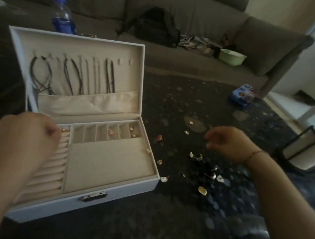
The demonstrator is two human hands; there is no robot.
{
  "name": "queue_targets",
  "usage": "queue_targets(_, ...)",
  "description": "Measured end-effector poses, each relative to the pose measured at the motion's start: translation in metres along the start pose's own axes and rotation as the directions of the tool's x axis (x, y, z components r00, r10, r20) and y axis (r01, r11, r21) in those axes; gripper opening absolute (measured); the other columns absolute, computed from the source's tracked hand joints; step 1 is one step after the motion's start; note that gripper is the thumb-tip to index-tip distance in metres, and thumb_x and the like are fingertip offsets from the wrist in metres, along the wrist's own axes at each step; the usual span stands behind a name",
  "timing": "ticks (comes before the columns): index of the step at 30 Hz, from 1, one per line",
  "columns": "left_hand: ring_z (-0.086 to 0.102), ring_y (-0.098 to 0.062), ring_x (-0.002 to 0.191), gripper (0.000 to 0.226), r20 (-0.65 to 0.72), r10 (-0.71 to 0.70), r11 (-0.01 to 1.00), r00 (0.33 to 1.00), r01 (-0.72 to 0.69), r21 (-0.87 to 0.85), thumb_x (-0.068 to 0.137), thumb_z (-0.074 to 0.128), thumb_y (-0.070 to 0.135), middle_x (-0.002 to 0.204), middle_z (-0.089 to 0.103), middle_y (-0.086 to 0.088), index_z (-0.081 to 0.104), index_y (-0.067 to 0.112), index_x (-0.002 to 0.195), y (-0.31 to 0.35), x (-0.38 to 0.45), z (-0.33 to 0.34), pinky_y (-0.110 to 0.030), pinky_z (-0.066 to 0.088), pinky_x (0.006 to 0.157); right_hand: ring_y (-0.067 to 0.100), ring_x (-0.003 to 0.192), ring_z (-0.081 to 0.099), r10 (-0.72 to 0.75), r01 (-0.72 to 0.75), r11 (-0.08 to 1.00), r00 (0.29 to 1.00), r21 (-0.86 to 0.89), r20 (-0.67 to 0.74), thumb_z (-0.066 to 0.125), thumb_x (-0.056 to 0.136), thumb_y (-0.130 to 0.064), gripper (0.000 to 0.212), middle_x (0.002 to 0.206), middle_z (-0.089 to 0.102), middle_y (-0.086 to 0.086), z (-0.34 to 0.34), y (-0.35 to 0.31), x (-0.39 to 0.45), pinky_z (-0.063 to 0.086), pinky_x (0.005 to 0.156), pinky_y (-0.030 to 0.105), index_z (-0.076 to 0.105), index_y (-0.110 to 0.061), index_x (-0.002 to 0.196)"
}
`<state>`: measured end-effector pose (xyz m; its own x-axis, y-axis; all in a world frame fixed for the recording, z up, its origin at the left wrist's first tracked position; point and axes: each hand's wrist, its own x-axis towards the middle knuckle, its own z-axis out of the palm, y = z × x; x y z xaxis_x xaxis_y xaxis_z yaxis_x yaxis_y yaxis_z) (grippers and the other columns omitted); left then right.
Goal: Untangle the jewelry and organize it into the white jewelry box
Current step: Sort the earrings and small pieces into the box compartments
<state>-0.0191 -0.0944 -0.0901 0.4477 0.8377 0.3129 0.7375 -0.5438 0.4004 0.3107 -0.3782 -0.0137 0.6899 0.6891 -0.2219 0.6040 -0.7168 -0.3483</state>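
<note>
Open white jewelry box (86, 203) on the dark worktop (166, 220), its lid upright with necklaces (73, 74) hung inside. The left hand (30, 131) reaches over the ring rolls (54, 167) at the tray's far-left corner, fingers curled; whether it holds anything cannot be told. The right hand (228, 143) hovers loosely curled and holding nothing above scattered loose jewelry (203, 169) right of the box.

The dark speckled bench (166, 220) carries the open white jewelry box (86, 203). Loose jewelry pieces (202, 190) lie scattered right of the box. A blue packet (242, 95) sits beyond them.
</note>
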Motion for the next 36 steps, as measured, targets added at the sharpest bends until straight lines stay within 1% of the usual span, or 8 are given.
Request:
queue_targets(4, 0.059, -0.043, 0.068, 0.022, -0.101, 0.03, 0.998, 0.994, -0.036, -0.05, 0.07, 0.041, 0.053, 0.06, 0.053, -0.011, 0.044, 0.032, 0.063, -0.017, -0.011, 0.017, -0.057, 0.052, 0.077, -0.006, 0.089, 0.057, -0.146, 0.157, 0.987, 0.969, -0.044, 0.197, 0.075, 0.083, -0.023, 0.031, 0.102, 0.064, -0.018, 0.015, -0.011, 0.002, 0.044, 0.085, 0.018, 0.064, -0.041, 0.106)
queue_targets(10, 0.06, -0.035, 0.061, 0.031, -0.05, -0.058, 0.998, 0.997, 0.06, 0.036, 0.077, 0.061, 0.06, 0.061, 0.058, -0.004, 0.052, 0.035, 0.063, 0.005, -0.009, -0.017, -0.054, 0.055, 0.065, -0.002, 0.093, 0.055, -0.108, 0.133, 0.987, 0.964, -0.09, 0.242, 0.066, 0.09, -0.022, 0.017, 0.097, 0.063, -0.018, 0.029, -0.027, 0.015, 0.045, 0.092, 0.026, 0.064, -0.038, 0.097)
queue_targets(15, 0.052, -0.016, 0.058, 0.016, 0.016, -0.138, 0.972, 0.99, 0.132, 0.196, 0.088, 0.064, 0.046, 0.066, 0.056, 0.008, 0.068, 0.031, 0.082, 0.049, -0.018, -0.058, -0.029, 0.044, 0.053, 0.003, 0.096, 0.057, -0.123, 0.148, 0.982, 0.973, -0.118, 0.194, 0.063, 0.091, -0.022, 0.018, 0.097, 0.06, -0.016, 0.027, -0.039, 0.008, 0.042, 0.079, 0.018, 0.06, -0.04, 0.09)
queue_targets(20, 0.056, -0.01, 0.073, 0.021, 0.082, -0.169, 0.982, 0.982, 0.16, 0.104, 0.09, 0.065, 0.048, 0.086, 0.062, 0.012, 0.068, 0.035, 0.106, 0.034, -0.015, -0.056, -0.028, 0.043, 0.059, -0.002, 0.083, 0.063, -0.317, 0.332, 0.928, 0.942, 0.172, -0.107, 0.068, 0.084, -0.023, 0.017, 0.086, 0.068, -0.013, 0.014, -0.109, -0.026, 0.044, 0.067, 0.017, 0.064, -0.039, 0.089)
queue_targets(23, 0.046, 0.0, 0.061, 0.022, 0.113, -0.136, 0.99, 0.984, 0.13, 0.054, 0.092, 0.063, 0.046, 0.071, 0.049, 0.017, 0.066, 0.039, 0.112, 0.033, -0.016, -0.055, -0.023, 0.034, 0.051, 0.0, 0.071, 0.066, -0.456, 0.439, 0.795, 0.888, 0.417, -0.066, 0.068, 0.079, -0.027, 0.009, 0.08, 0.07, -0.015, 0.024, -0.183, -0.04, 0.052, 0.059, 0.018, 0.068, -0.028, 0.088)
queue_targets(29, 0.062, -0.011, 0.073, 0.017, 0.147, -0.134, 0.99, 0.98, 0.125, 0.072, 0.093, 0.061, 0.047, 0.089, 0.067, 0.012, 0.068, 0.046, 0.109, 0.025, -0.009, -0.053, -0.026, 0.046, 0.057, 0.014, 0.055, 0.068, -0.37, 0.107, 0.721, 0.895, 0.685, 0.25, 0.072, 0.086, -0.015, 0.01, 0.068, 0.071, 0.008, 0.083, -0.271, -0.002, 0.06, 0.057, 0.027, 0.071, -0.005, 0.084)
queue_targets(32, 0.061, -0.013, 0.069, 0.015, 0.132, -0.126, 0.991, 0.983, 0.119, 0.062, 0.093, 0.061, 0.046, 0.076, 0.061, 0.01, 0.07, 0.047, 0.105, 0.021, -0.007, -0.053, -0.026, 0.045, 0.055, 0.014, 0.042, 0.058, -0.305, 0.082, 0.792, 0.911, 0.604, 0.276, 0.078, 0.081, -0.027, 0.021, 0.058, 0.067, 0.004, 0.098, -0.282, 0.01, 0.043, 0.038, 0.021, 0.074, -0.007, 0.082)
queue_targets(36, 0.054, -0.007, 0.063, 0.015, 0.153, -0.136, 0.991, 0.979, 0.132, 0.038, 0.092, 0.064, 0.044, 0.072, 0.056, 0.014, 0.07, 0.044, 0.106, 0.021, -0.004, -0.053, -0.023, 0.036, 0.048, 0.011, 0.033, 0.043, -0.24, 0.117, 0.875, 0.947, 0.47, 0.213, 0.08, 0.079, -0.033, 0.025, 0.042, 0.053, -0.001, 0.104, -0.284, 0.015, 0.035, 0.037, 0.016, 0.072, -0.011, 0.069)
